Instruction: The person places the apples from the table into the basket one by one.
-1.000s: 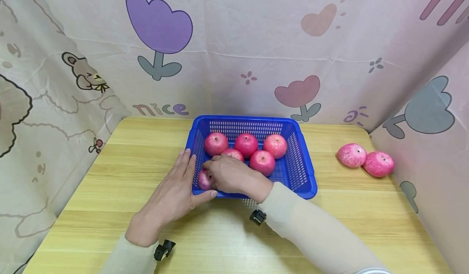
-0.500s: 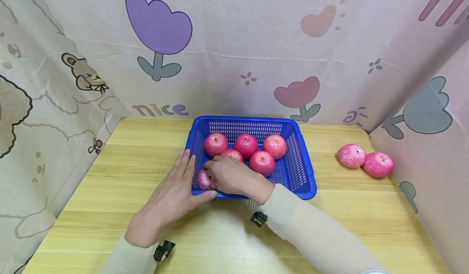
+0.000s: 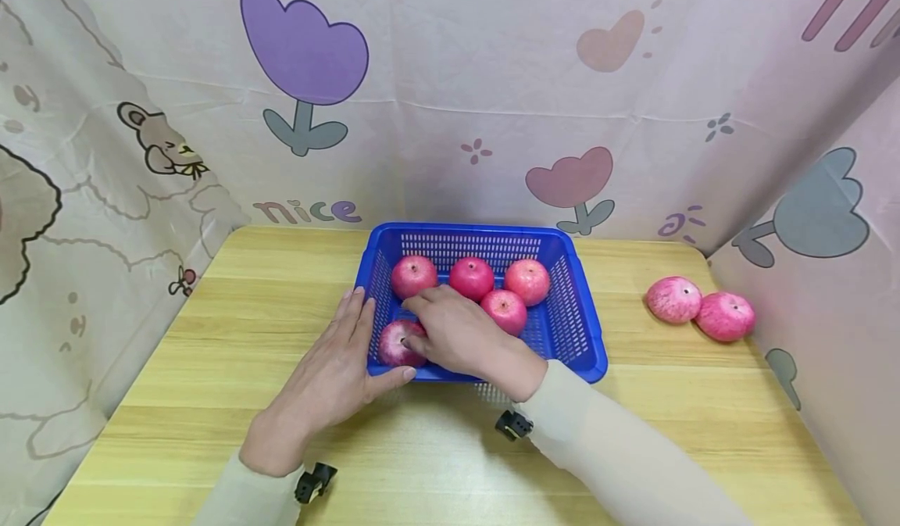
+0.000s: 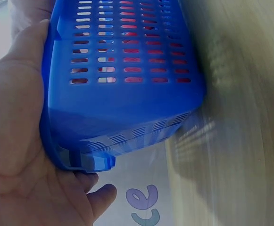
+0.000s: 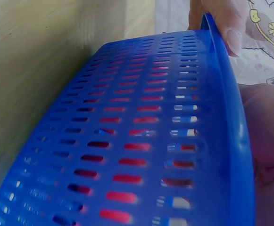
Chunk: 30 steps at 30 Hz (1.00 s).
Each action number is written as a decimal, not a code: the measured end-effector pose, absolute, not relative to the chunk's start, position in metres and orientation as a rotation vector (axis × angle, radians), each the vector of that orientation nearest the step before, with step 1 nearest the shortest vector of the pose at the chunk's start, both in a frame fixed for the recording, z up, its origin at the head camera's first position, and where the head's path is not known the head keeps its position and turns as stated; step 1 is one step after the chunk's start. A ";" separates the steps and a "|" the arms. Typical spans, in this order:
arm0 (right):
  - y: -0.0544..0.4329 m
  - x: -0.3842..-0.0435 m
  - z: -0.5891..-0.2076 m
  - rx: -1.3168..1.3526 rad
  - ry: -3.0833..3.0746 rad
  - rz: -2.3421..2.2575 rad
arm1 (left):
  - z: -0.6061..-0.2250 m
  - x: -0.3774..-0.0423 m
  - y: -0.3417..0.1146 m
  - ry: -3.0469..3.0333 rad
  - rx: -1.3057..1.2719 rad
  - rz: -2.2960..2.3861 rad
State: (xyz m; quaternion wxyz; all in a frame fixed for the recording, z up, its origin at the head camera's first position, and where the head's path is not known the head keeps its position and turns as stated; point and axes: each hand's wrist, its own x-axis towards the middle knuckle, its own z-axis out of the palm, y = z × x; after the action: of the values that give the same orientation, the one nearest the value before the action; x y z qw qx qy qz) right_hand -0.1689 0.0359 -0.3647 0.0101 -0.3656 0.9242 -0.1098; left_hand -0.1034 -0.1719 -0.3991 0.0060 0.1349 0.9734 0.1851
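A blue perforated plastic basket [image 3: 589, 307] stands at the back of the table. My left hand [image 3: 326, 381] rests on its near left corner, fingers straight along the left rim and thumb on the front rim. Inside, my right hand [image 3: 464, 330] hovers over the middle, thumb and fingers spread. Its thumb overlaps a pink-red apple [image 3: 392, 345] in the front left corner. Around it lie apples at the back left [image 3: 413, 276], back middle [image 3: 472, 277], back right [image 3: 527, 280] and centre right [image 3: 504, 310]. Another apple's place is covered by the right hand; its fingertips are partly hidden.
Two streaked pink apples, the left one [image 3: 674, 299] and the right one [image 3: 726, 316], lie touching on the wooden table [image 3: 211, 354] to the right of the basket. Patterned cloth [image 3: 450, 80] hangs behind and on both sides.
My right hand has shifted right, off the front left apple, which shows more fully now. The hand now covers the middle apple. The left hand and basket have stayed put.
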 end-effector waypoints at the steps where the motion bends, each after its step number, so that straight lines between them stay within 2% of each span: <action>1: 0.038 -0.168 -0.364 -1.132 2.892 -0.361 | -0.399 -0.103 -0.172 3.050 0.424 0.577; 18: 0.094 -0.161 -0.358 -1.097 3.126 -0.663 | -0.400 -0.103 -0.171 3.065 0.418 0.575; 30: 0.143 -0.161 -0.355 -0.800 3.210 -0.807 | -0.399 -0.104 -0.170 3.030 0.367 0.589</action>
State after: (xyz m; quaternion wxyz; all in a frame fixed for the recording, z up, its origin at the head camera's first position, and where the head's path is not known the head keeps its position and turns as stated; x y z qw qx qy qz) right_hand -0.1610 0.1430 -0.3553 -0.1313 -0.2329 0.9345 -0.2349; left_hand -0.1036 -0.1703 -0.3993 0.0164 0.1182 0.9746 0.1893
